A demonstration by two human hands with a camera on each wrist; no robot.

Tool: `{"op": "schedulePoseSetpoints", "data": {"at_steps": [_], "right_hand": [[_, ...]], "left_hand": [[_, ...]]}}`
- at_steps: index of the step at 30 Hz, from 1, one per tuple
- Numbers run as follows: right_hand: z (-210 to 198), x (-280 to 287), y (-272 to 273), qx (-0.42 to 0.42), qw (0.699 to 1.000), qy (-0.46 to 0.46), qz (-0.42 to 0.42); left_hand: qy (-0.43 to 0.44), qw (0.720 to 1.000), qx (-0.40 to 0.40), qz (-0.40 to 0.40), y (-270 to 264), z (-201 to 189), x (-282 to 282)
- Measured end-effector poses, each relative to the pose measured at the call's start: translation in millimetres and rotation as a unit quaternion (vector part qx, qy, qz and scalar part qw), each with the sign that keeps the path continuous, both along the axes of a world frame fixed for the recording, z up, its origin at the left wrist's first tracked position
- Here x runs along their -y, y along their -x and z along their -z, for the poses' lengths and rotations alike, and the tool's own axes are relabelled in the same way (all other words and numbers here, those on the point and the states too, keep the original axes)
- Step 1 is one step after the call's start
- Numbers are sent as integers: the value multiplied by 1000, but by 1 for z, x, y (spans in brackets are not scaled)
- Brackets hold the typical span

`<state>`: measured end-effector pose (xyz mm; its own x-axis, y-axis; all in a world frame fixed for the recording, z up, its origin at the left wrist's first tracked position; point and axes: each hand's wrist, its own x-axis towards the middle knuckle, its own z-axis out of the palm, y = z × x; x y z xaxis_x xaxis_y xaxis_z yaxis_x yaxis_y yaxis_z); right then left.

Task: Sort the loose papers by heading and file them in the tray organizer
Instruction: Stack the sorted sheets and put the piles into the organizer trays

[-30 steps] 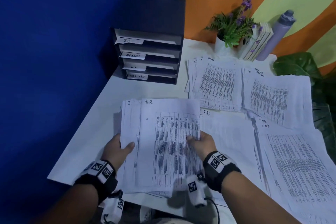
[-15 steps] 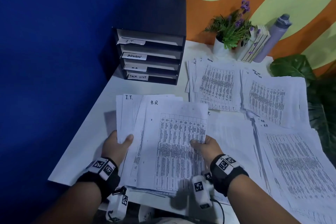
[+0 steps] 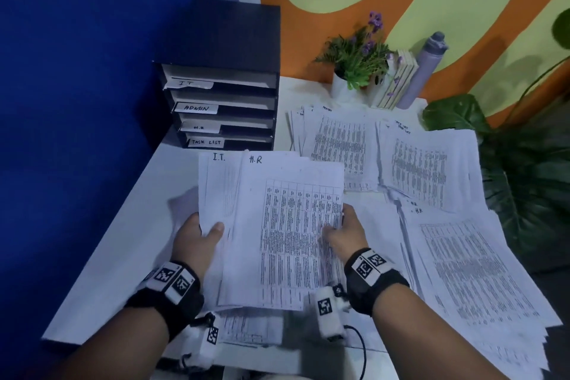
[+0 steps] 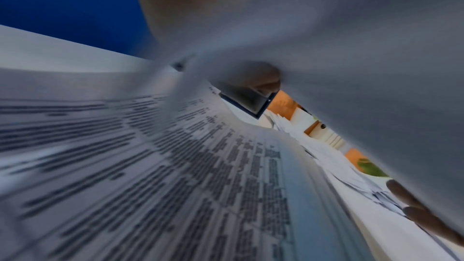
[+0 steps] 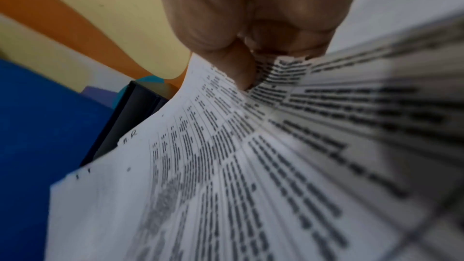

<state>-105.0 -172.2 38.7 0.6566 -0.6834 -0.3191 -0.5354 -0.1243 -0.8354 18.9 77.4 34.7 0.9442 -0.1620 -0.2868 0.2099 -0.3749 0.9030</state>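
Note:
I hold a stack of printed papers (image 3: 277,225) above the white table's (image 3: 129,250) near edge. Its top sheet is headed "H.R" (image 3: 255,159); a sheet fanned out at the left is headed "I.T." (image 3: 218,157). My left hand (image 3: 197,233) grips the stack's left edge, thumb on top. My right hand (image 3: 342,230) pinches the right edge, thumb on the top sheet (image 5: 226,166). The dark tray organizer (image 3: 222,102) stands at the back left, its slots labelled I.T, ADMIN, H.R and TASK LIST. In the left wrist view blurred paper (image 4: 175,166) fills the frame.
Sorted piles lie on the table: an ADMIN pile (image 3: 336,148), a TASK LIST pile (image 3: 425,163) and an H.R pile (image 3: 468,271) at the right. A potted plant (image 3: 357,62), books (image 3: 398,80) and a grey bottle (image 3: 422,71) stand at the back. Large leaves (image 3: 524,179) crowd the right edge.
The held stack has risen and moved a little away from me. The "I.T." sheet now shows further out at the left from under the "H.R" sheet.

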Motion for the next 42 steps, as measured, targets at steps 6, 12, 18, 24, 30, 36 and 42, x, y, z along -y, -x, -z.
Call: {"op": "schedulePoseSetpoints", "data": {"at_steps": [6, 12, 18, 24, 30, 36, 42], "right_hand": [[-5, 57, 38, -51, 986, 129, 89], [-11, 129, 104, -111, 966, 152, 176], [-31, 204, 160, -168, 934, 210, 235], [-33, 208, 148, -282, 881, 319, 208], [-17, 143, 83, -40, 997, 24, 68], [3, 130, 74, -47, 997, 20, 61], [8, 134, 83, -28, 995, 8, 95]], "left_hand": [[-36, 999, 4, 18, 2, -5, 39], [-50, 998, 3, 36, 15, -5, 78], [-58, 997, -3, 53, 27, -5, 113], [-47, 997, -9, 59, 40, -3, 134], [-32, 998, -13, 61, 51, -6, 146], [-38, 999, 17, 35, 54, -6, 146], [-95, 994, 25, 51, 56, -5, 144]]}}
